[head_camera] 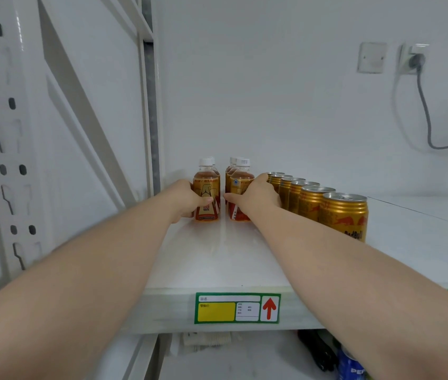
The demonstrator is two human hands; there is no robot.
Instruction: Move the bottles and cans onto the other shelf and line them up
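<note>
Two short rows of small amber bottles with white caps and orange labels stand on the white shelf (217,259). My left hand (184,200) grips the front bottle of the left row (207,193), thumb across its label. My right hand (255,196) grips the front bottle of the right row (240,179); more bottles stand behind each. To the right, a row of several gold Red Bull cans (344,215) runs from front to back.
The white perforated shelf upright (6,149) rises at the left. A green and yellow price tag (236,308) sits on the shelf's front edge. A wall socket with a grey cable (420,78) is at the upper right. Below the shelf lie a blue Pepsi can (350,364) and a dark object (316,349).
</note>
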